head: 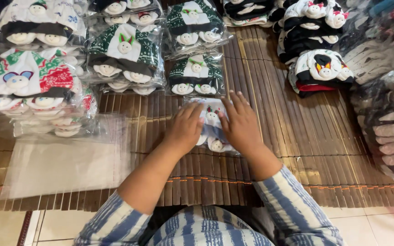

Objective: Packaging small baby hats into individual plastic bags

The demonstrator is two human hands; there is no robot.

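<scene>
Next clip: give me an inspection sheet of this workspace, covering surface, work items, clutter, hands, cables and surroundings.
Surface: brown slatted bamboo mat laid on pale floor tiles.
Work items: bagged white knitted set with animal faces, lying flat under both hands.
Clutter: stacks of bagged sets at upper left; unbagged dark pile at upper right; empty clear bags at left.
Hands: left hand and right hand pressed palm-down on the packet, fingers spread.
Cables: nothing seen.
Surroundings: more plastic-wrapped goods along the right edge.
</scene>
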